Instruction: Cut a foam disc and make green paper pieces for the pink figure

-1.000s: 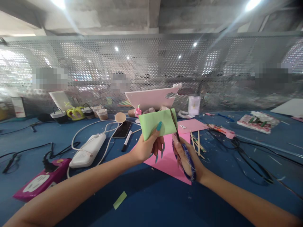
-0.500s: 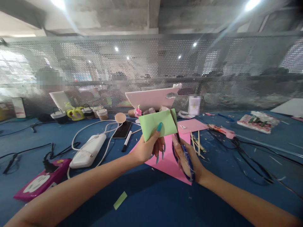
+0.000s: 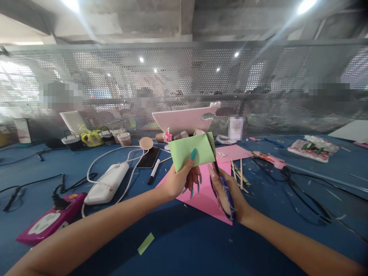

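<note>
My left hand (image 3: pixel 184 178) pinches a piece of light green paper (image 3: pixel 191 150), thumb on the near face and the other fingers behind or below it. The paper is held up above the table and looks folded. In my right hand (image 3: pixel 231 191) is a pair of scissors (image 3: pixel 229 199) with blue handles. Their dark blades point up and lie across the paper near its right edge. Below both hands, a large pink sheet (image 3: pixel 201 197) lies on the blue table. A small green paper strip (image 3: pixel 146 243) rests closer to me.
To the left lie a white power bank (image 3: pixel 107 184) with a cable, a magenta power strip (image 3: pixel 51 218), a phone (image 3: pixel 148 158) and a marker (image 3: pixel 153 171). Thin sticks (image 3: pixel 241 174) and a pink glue gun (image 3: pixel 271 160) with black cords lie right. A perforated metal screen (image 3: pixel 178 84) stands behind.
Both hands, the green paper and the scissors stay nearly in place. The scissor handles shift very slightly.
</note>
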The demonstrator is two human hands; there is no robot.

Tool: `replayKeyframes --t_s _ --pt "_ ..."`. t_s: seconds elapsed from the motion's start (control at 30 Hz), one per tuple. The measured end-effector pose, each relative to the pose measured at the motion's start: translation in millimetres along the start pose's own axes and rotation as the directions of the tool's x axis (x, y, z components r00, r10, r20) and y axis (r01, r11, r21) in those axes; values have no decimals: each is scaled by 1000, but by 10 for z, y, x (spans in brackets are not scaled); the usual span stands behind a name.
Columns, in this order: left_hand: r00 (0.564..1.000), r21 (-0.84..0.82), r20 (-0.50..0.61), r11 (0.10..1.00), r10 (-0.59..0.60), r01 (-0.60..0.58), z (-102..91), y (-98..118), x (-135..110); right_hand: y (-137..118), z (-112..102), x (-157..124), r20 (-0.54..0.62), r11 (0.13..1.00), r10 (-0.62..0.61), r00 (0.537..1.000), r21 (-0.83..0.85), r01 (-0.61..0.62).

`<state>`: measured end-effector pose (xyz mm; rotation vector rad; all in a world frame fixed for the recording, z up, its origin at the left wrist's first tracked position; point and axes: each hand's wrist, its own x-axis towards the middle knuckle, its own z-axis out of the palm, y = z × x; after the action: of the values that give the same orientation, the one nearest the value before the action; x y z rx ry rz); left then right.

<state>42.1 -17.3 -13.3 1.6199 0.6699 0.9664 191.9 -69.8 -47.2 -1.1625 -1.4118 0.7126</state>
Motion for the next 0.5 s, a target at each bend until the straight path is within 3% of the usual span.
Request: replayKeyframes --t_s 0.17,0.27,0.37,0.43,0.5 --pt "1000 -4 17 1000 -13 13 16 22 -13 2 -14 12 2 999 -33 999 -31 33" --pt "996 4 -93 1000 2 -1 -52 90 50 -10 -114 109 -98 996 -33 995 -86 25" --pt "978 17 -210 1000 -9 13 -212 110 188 6 -360 312 -192 963 29 981 -256 -79" --pt "967 -26 -223 992 -123 121 -340 78 295 58 -580 476 -203 861 1 979 -498 -104" --pt "907 -208 -314 953 -280 221 -448 29 386 150 -795 618 -211 621 1 978 -766 -166"
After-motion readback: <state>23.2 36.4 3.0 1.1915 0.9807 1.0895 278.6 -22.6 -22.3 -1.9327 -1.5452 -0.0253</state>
